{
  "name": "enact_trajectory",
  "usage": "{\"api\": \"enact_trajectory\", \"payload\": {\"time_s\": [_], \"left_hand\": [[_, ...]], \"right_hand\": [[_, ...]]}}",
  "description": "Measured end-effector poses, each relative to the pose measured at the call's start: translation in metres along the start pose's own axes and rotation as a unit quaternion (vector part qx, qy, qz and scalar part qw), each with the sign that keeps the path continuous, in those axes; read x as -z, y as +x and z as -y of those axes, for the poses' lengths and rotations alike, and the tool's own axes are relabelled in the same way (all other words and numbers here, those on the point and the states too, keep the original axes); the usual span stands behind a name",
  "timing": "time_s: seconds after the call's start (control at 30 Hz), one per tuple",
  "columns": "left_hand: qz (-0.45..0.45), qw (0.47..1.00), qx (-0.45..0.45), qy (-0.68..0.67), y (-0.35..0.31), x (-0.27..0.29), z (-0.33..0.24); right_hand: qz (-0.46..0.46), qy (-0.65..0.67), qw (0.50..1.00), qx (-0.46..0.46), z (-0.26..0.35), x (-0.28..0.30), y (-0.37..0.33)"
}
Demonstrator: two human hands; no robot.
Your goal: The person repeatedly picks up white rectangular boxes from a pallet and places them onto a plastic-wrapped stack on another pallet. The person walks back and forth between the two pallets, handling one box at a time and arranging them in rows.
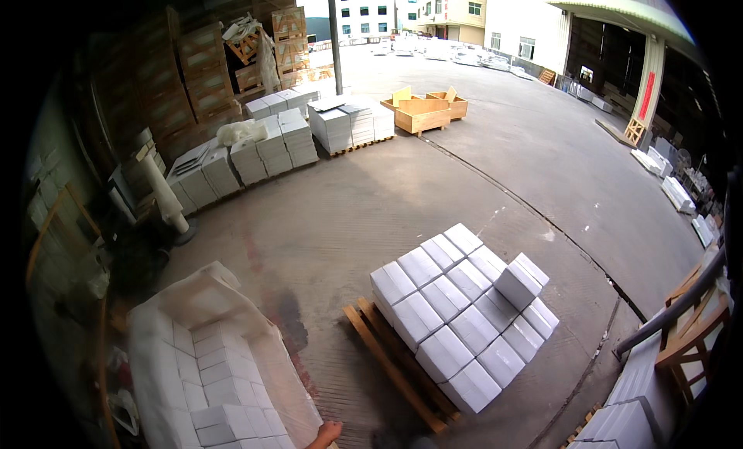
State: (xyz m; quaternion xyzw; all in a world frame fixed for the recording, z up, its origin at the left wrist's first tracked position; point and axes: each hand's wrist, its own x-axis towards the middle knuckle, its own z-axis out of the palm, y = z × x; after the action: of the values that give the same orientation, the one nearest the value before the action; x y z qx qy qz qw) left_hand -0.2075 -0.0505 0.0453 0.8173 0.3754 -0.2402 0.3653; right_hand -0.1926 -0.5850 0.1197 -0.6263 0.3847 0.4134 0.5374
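Note:
My left hand (330,431) is at the lower edge, its fingers curled at the near right corner of a large lined crate. Whether it grips the crate's rim or the lining I cannot make out. Pale sheeting (272,356) covers the crate's walls. Inside, several white boxes (224,391) are packed in rows. My right hand is out of view. To the right, a block of white cartons (450,313) rests on a wooden pallet (402,375), with one carton (522,281) standing on top of the others.
Stacks of white boxes (271,151) line the left wall, near a pale roll (162,187). Open wooden crates (422,115) stand farther back by a post (335,43). A dark drain channel (511,192) crosses the concrete floor. Wooden frames (696,325) are at the right edge.

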Motion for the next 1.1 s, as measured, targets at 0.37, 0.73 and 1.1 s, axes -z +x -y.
{"api": "enact_trajectory", "payload": {"time_s": [0.37,0.73,1.1], "left_hand": [[0.048,0.995,-0.027,0.08,-0.045,-0.102,-0.069],[0.058,0.998,-0.01,0.01,-0.1,-0.247,-0.202],[0.078,0.979,-0.106,0.156,-0.129,-0.311,-0.359]], "right_hand": [[-0.096,0.111,0.989,-0.013,-0.047,0.138,0.018],[-0.116,0.206,0.971,-0.012,-0.098,0.335,0.031],[-0.072,0.2,0.976,0.054,-0.071,0.43,0.073]]}}
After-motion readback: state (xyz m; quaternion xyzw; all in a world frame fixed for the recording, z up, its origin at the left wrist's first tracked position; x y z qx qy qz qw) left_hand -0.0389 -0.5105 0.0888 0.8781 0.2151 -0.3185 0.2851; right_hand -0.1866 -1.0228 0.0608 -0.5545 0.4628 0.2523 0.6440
